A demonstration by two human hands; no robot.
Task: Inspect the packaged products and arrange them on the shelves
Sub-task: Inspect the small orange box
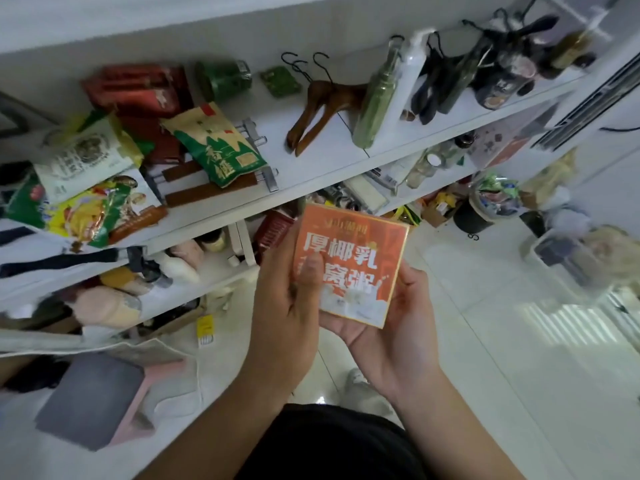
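The orange box (349,268) was under inspection and not yet shelved, gripped at its left edge by the left hand (287,299) and cupped from below by the right hand (384,327), while several food packets (214,143) already lay on the upper shelf (311,157).

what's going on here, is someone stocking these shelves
A person stands before white shelves, holding a flat orange box with white lettering in both hands, its printed face toward the camera. The left hand grips its left edge, thumb across the front; the right hand cradles it from beneath. The box is not yet shelved. On a shelf above lie a green and tan food bag and brown wooden hangers.
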